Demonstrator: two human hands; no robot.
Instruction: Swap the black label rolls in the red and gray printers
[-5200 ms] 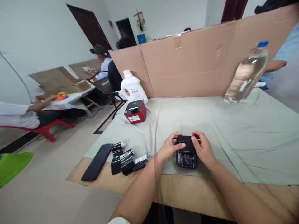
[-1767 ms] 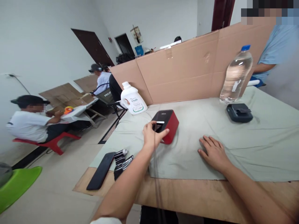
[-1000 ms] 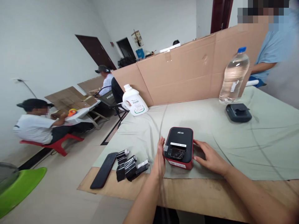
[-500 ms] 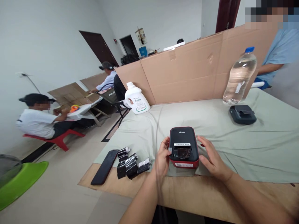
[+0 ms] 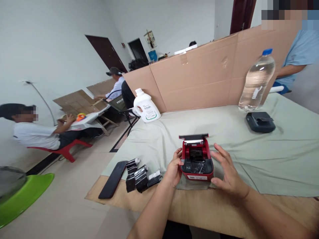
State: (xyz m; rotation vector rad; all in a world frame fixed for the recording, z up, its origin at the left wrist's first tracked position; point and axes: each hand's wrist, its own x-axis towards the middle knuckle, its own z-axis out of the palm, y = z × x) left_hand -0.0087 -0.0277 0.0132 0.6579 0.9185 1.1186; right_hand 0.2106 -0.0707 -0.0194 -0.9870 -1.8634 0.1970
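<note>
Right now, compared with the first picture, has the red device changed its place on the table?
Yes: judged against the white bottle, the red device has moved rightward and nearer in this view.

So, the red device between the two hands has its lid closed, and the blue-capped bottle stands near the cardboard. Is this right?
Not the lid: the head view shows it open on the red device. The blue-capped bottle does stand near the cardboard.
</note>
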